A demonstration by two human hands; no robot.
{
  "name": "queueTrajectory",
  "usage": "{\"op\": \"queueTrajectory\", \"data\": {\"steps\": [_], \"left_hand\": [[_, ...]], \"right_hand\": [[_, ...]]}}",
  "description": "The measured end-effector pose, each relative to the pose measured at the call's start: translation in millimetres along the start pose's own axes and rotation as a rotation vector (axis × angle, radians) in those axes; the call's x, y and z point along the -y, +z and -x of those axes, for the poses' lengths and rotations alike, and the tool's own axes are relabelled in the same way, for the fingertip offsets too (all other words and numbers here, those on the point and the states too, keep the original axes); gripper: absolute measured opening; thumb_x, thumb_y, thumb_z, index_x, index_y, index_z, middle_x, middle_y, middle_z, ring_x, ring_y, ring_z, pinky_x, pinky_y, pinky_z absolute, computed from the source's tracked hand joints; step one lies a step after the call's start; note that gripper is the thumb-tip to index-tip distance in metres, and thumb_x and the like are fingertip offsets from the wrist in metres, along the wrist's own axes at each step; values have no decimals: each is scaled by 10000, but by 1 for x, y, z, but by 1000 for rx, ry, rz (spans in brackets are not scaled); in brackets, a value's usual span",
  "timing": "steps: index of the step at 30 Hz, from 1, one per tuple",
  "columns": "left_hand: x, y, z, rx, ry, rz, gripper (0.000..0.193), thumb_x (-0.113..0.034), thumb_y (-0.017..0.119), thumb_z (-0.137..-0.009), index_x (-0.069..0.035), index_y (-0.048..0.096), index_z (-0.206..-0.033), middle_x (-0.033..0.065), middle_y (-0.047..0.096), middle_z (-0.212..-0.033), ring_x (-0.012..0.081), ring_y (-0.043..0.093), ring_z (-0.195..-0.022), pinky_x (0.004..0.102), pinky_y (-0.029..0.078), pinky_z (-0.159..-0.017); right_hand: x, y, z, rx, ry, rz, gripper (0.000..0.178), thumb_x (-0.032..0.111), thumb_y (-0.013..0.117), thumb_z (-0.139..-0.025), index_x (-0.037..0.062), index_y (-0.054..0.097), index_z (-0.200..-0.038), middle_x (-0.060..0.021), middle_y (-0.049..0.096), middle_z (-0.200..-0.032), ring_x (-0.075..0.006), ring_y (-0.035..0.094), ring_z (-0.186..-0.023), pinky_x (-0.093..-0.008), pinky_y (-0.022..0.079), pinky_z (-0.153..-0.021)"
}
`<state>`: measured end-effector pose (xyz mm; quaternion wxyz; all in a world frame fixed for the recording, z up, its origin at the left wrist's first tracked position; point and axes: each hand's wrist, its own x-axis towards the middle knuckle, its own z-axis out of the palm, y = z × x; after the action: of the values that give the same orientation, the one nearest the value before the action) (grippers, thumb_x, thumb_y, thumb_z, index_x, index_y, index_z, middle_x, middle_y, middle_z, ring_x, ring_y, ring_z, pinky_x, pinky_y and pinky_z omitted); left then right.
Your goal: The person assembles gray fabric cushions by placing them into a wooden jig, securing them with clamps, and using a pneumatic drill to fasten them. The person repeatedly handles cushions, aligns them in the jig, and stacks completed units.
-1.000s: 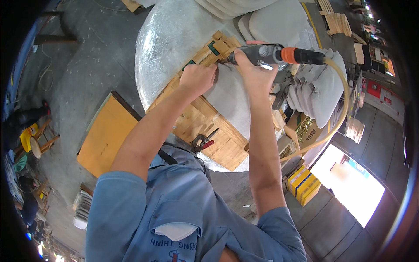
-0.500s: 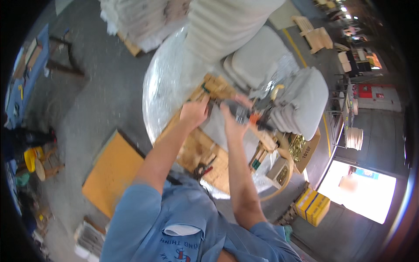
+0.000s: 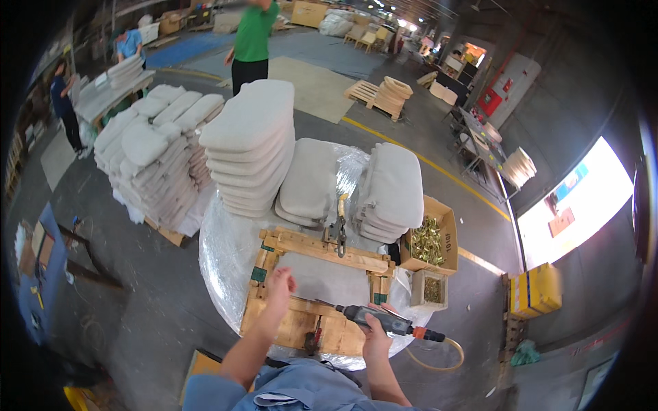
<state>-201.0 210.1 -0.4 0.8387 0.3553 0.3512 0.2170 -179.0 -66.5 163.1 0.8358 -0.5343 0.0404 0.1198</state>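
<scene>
My right hand (image 3: 375, 333) grips a grey power screwdriver (image 3: 375, 318) with an orange ring and a yellowish hose. Its thin bit points left, over the near part of a wooden frame jig (image 3: 329, 252). Inside the jig lies a light grey padded panel (image 3: 322, 277). Above the panel's left end is my left hand (image 3: 279, 282), its fingers curled together; whatever they may hold is too small to make out. A toggle clamp (image 3: 340, 229) with a yellow handle is mounted on the jig's far rail, and another clamp (image 3: 312, 340) sits on the near board.
Stacked grey cushions (image 3: 250, 147) stand behind the jig on the plastic-wrapped round table (image 3: 223, 274). To the right are a carton (image 3: 447, 255) of brass-coloured metal pieces and a small bin (image 3: 417, 291) of small fasteners. A person in green (image 3: 252, 41) stands beyond the stacks.
The view has swung up and levelled. My hands have drawn apart: the screwdriver has come back from the jig's far side to the near right, and my left hand is over the panel.
</scene>
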Motion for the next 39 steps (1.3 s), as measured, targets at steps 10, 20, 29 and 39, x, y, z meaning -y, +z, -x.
{"op": "queueTrajectory", "data": {"steps": [10, 20, 29, 39], "left_hand": [[20, 87, 108, 284, -311, 287, 356, -298, 552, -1125, -31, 633, -1347, 163, 743, -1140, 307, 712, -1072, 474, 573, -999], [16, 77, 127, 316, -377, 268, 282, -302, 652, -1099, -61, 688, -1241, 63, 732, -973, 229, 731, -934, 404, 616, -865], [3, 69, 146, 317, -393, 232, 198, -284, 716, -1077, -86, 709, -1078, 5, 717, -899, 148, 725, -793, 297, 652, -759], [-9, 89, 135, 422, -359, 202, 195, -222, 669, -1103, -47, 705, -1181, 47, 748, -978, 174, 761, -873, 311, 664, -781]], "right_hand": [[31, -34, 37, -3, -172, -2, 564, -85, 682, -940, 118, 478, -1425, -175, 646, -1337, -268, 684, -1219, -435, 640, -1013], [48, -35, 42, -8, -216, -63, 607, -38, 705, -931, 95, 474, -1476, -213, 641, -1349, -301, 698, -1200, -447, 655, -990], [67, -35, 42, 19, -168, -128, 598, -72, 716, -917, 81, 482, -1446, -203, 639, -1358, -265, 654, -1254, -407, 593, -1069], [74, -55, 41, 5, -250, -136, 593, -45, 685, -941, 92, 472, -1477, -231, 635, -1388, -287, 683, -1229, -433, 613, -1050]]}}
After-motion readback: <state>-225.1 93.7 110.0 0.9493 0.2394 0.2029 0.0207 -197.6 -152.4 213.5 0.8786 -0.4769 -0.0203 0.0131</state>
